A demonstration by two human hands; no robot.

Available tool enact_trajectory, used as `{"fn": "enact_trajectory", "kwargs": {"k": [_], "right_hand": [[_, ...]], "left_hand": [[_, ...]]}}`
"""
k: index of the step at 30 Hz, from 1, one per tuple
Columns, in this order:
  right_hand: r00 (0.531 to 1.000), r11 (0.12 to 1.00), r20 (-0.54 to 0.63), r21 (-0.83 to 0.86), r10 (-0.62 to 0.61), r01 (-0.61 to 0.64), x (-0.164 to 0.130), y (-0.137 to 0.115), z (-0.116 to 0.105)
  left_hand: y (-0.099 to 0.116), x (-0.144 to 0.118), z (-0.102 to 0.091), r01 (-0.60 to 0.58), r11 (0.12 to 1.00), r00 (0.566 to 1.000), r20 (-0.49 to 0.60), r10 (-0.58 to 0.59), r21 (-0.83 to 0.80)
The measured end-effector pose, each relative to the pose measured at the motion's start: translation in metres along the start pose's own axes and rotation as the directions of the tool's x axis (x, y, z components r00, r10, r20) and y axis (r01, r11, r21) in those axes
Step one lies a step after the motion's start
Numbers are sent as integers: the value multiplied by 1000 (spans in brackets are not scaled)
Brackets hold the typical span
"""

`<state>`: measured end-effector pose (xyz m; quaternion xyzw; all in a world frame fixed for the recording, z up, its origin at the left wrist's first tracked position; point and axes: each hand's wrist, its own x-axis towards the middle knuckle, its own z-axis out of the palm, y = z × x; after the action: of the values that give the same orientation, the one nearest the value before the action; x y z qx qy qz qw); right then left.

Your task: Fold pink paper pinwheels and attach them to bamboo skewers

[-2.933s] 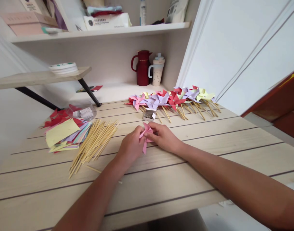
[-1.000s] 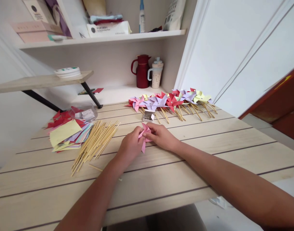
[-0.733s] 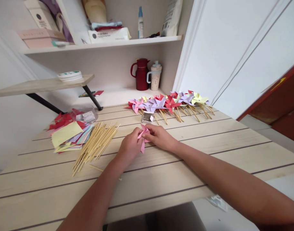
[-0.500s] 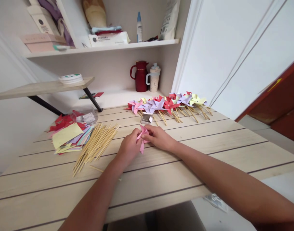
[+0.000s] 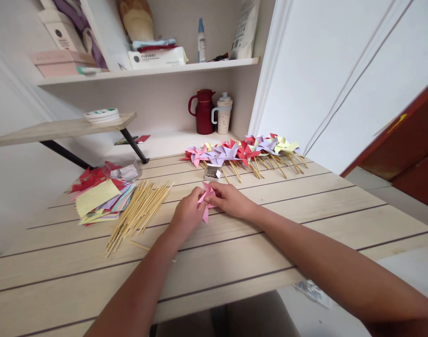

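Pale wooden table (image 5: pixel 256 262) filling the lower view as before, though sitting slightly lower and further left in the picture than a moment ago, with more of the upper shelf (image 5: pixel 147 71) showing. Red jug (image 5: pixel 203 112) and speckled cup (image 5: pixel 223 113) standing side by side in the alcove, unchanged. Row of finished paper pinwheels (image 5: pixel 242 152) lying along the far edge, undisturbed. Stack of coloured paper squares (image 5: pixel 99 199) at the left, just beside a loose bundle of bamboo sticks (image 5: pixel 140 210), both exactly where they lay earlier. Small open box (image 5: pixel 213 173) just beyond the hands, unmoved. Left hand (image 5: pixel 187 216) and right hand (image 5: pixel 231 200) meeting mid-table in the same pose as in the earlier pictures, fingertips of both pinched together on the pink paper pinwheel (image 5: pixel 206 201). Held between them, low over the boards, one pink point hanging toward the table; no visible change in its folds.
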<state>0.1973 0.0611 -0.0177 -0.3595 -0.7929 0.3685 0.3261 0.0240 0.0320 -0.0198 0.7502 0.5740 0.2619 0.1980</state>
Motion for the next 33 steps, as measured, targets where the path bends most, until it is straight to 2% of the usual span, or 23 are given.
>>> {"fn": "enact_trajectory", "kwargs": {"k": [13,33], "right_hand": [[1000,1000,15,10,3,-3,0,0,0],[1000,995,17,-95,-3,5,0,-2,-2]], "left_hand": [[2,0,-1,3,1000,1000,2,-3,-2],[-1,0,-1,-4,1000,1000,-6,4,-3]]}}
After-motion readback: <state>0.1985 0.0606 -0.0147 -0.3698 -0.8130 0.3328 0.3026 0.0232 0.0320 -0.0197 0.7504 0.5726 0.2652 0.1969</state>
